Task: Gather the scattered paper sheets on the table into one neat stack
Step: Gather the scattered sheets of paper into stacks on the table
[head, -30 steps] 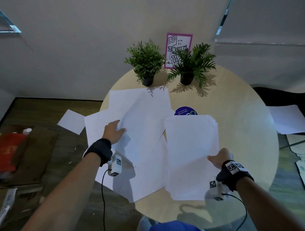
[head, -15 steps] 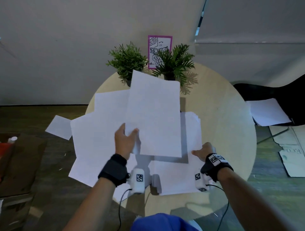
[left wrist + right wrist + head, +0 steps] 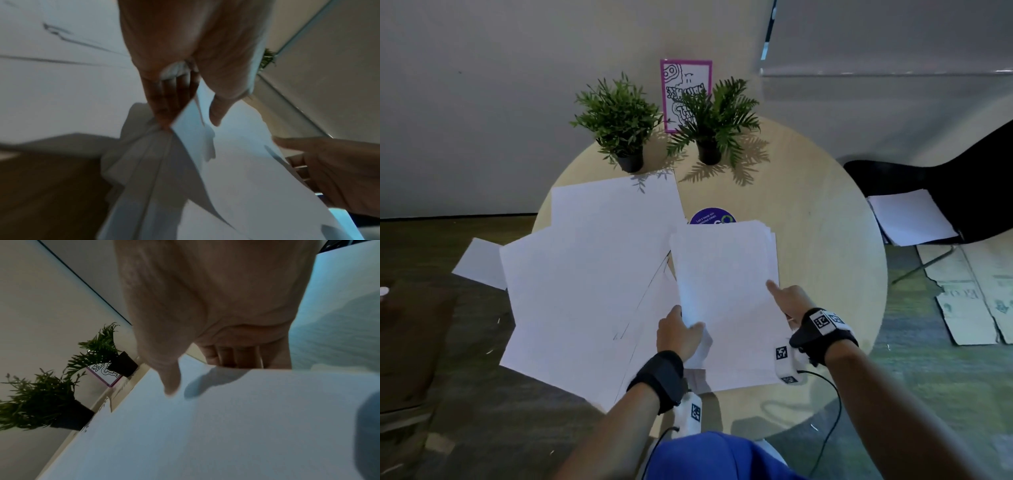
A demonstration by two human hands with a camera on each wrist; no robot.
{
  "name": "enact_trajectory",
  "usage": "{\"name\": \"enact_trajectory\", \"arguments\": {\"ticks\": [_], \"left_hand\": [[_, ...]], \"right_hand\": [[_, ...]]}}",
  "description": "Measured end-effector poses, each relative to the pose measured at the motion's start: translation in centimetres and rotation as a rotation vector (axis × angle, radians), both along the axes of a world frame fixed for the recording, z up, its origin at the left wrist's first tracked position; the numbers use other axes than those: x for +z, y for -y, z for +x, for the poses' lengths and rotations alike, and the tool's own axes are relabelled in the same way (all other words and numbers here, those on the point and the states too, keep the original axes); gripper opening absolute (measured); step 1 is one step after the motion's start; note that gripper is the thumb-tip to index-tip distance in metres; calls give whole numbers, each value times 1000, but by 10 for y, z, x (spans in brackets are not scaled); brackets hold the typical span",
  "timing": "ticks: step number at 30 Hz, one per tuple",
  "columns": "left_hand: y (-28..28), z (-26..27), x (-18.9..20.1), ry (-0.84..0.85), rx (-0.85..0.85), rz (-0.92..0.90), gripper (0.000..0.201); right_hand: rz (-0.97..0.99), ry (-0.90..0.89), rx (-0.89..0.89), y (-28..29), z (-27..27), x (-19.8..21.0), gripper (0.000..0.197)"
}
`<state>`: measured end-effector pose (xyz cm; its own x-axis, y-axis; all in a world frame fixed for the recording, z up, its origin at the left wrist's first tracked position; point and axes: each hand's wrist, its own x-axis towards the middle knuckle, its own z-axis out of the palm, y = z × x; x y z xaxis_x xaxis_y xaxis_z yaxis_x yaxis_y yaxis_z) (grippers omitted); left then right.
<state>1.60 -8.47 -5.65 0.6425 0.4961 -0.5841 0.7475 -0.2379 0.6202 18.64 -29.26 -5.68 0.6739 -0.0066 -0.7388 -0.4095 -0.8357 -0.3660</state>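
A white stack of paper (image 3: pixel 743 373) lies on the round wooden table (image 3: pixel 825 246), right of centre. One sheet (image 3: pixel 722 274) lies over the stack, and my left hand (image 3: pixel 688 327) pinches its near left corner, thumb on top. The left wrist view shows that pinch (image 3: pixel 189 118) on the sheet (image 3: pixel 236 162), its corner crumpled. My right hand (image 3: pixel 777 296) holds the stack's right edge. In the right wrist view its thumb (image 3: pixel 170 382) lies on the top sheet (image 3: pixel 205 426) and the fingers (image 3: pixel 232 358) curl under the edge. Several loose sheets (image 3: pixel 585 284) overlap on the left half of the table.
Two potted plants (image 3: pixel 619 120) (image 3: pixel 717 116) and a pink-framed card (image 3: pixel 685 92) stand at the table's far edge. A purple sticker (image 3: pixel 710 216) shows behind the stack. A sheet (image 3: pixel 479 263) lies beyond the left rim. Right: black chair (image 3: pixel 945 178) with paper (image 3: pixel 911 219), floor cardboard (image 3: pixel 979 301).
My left hand lifted a loose sheet from the left pile, carried it right and laid it over the stack. The right hand stayed at the stack's right edge.
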Motion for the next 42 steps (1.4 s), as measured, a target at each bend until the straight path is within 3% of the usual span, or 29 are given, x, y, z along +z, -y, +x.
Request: {"name": "enact_trajectory", "arguments": {"ticks": [4,8,11,13,16,18,21,23,25,27,30,33,34,37,39,42], "left_hand": [[-6,2,11,-58,-166,88,50],[-49,4,23,-9,-54,65,35],[-101,7,29,-4,53,122,27],[-136,8,31,0,120,173,23],[-184,11,27,-9,169,282,24],[-208,12,23,-69,154,363,42],[-233,15,18,-123,135,440,72],[-245,16,12,-130,132,454,88],[-254,17,8,-161,107,452,100],[-260,18,7,-195,76,436,107],[-265,20,8,-215,58,465,112],[-272,23,11,-248,35,519,110],[-273,25,11,-263,24,513,109],[-278,28,13,-311,-4,462,107],[-277,30,14,-291,-14,414,98],[-274,29,17,-182,-23,345,76]], "right_hand": [[-2,84,109,4,-7,-7,52],[-66,120,150,5,-4,-26,58],[-93,91,119,8,0,-34,39],[-94,91,67,7,0,-38,71],[-130,120,86,5,1,-40,76],[-148,108,121,5,3,-43,73],[-174,103,118,7,4,-46,33],[-183,96,106,8,7,-45,51],[-206,89,126,6,6,-44,44],[-214,78,130,7,7,-45,60],[-198,86,123,5,5,-42,50],[-209,87,118,3,3,-41,76],[-206,78,109,4,5,-43,75],[-193,62,66,6,6,-45,37],[-146,52,34,7,7,-46,53],[-121,62,29,6,7,-44,58]]}}
